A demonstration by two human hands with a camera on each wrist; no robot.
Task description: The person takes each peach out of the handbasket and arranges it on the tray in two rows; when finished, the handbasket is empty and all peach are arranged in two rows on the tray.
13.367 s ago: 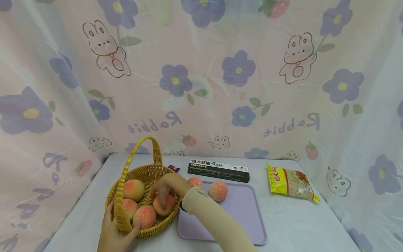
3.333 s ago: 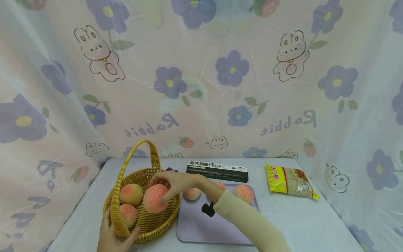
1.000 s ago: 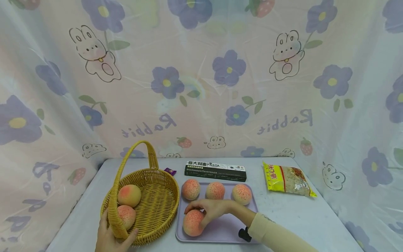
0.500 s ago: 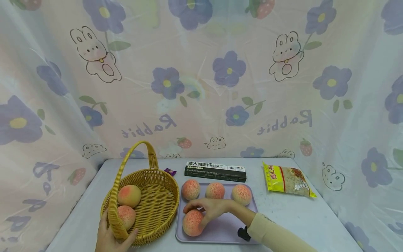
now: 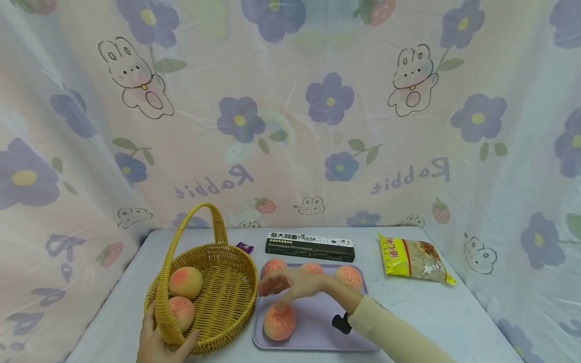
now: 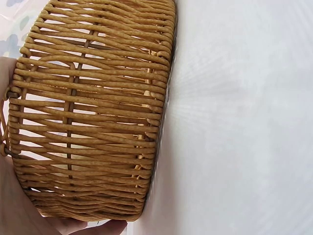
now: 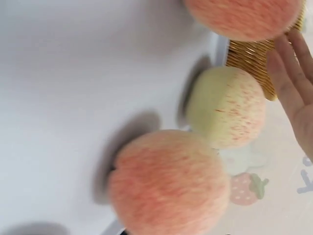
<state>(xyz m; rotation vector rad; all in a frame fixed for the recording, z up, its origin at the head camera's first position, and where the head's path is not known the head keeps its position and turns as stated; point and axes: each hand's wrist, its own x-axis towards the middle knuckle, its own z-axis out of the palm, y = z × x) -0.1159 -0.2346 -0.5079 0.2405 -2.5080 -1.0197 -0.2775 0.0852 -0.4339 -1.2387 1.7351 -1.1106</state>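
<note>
My left hand (image 5: pixel 161 343) holds the near left rim of the yellow wicker basket (image 5: pixel 227 297) beside the handle's base. Its thumb lies over the rim. In the left wrist view, the fingers wrap along the woven side (image 6: pixel 93 122). Inside the basket lie a yellowish peach (image 5: pixel 186 282) and a pinker peach (image 5: pixel 181 312). My right hand (image 5: pixel 297 285), slightly blurred, hovers over the lilac tray (image 5: pixel 327 327) just above the near left peach (image 5: pixel 279 322). Three more peaches line the tray's far side. The right wrist view shows its fingers (image 7: pixel 288 83) extended, with nothing in them.
A black-and-white pasta box (image 5: pixel 310 247) lies behind the tray. To the right is a yellow bag of pasta (image 5: pixel 415 259). A small purple packet (image 5: pixel 245 247) sits behind the basket. A patterned curtain (image 5: pixel 290 151) closes off the back and sides.
My right hand took a peach from the basket to the tray's near left, then let go and rose off it. My left hand has kept hold of the basket rim.
</note>
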